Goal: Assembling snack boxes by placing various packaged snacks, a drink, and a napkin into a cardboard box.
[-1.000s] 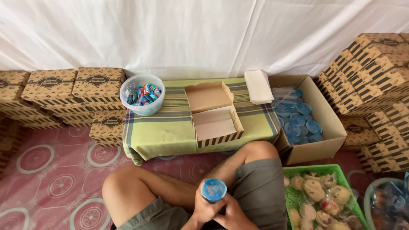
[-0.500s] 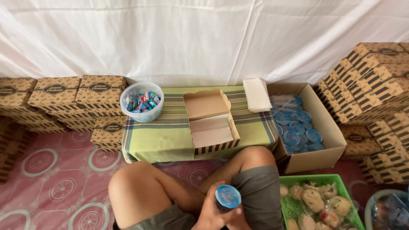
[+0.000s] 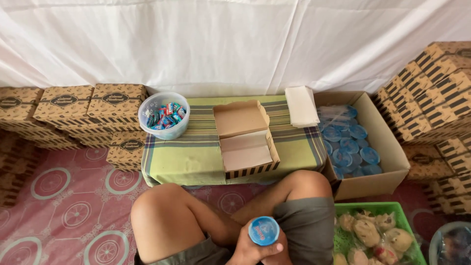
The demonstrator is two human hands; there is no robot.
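Seen from above, seated cross-legged. My left hand (image 3: 252, 250) grips a small blue-lidded cup (image 3: 263, 230) over my lap; my right hand is hidden beneath it. Ahead, an open snack box (image 3: 245, 140) rests on a green striped cloth (image 3: 196, 157), between a bowl of wrapped sweets (image 3: 163, 116) and a napkin stack (image 3: 301, 106). Right: a carton of cups (image 3: 363, 147) and a green basket of pastries (image 3: 375, 235).

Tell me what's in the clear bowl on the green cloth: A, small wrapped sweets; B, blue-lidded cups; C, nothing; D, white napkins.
A: the bowl holds small colourful wrapped sweets; the blue-lidded cups lie in the cardboard box at the far right.
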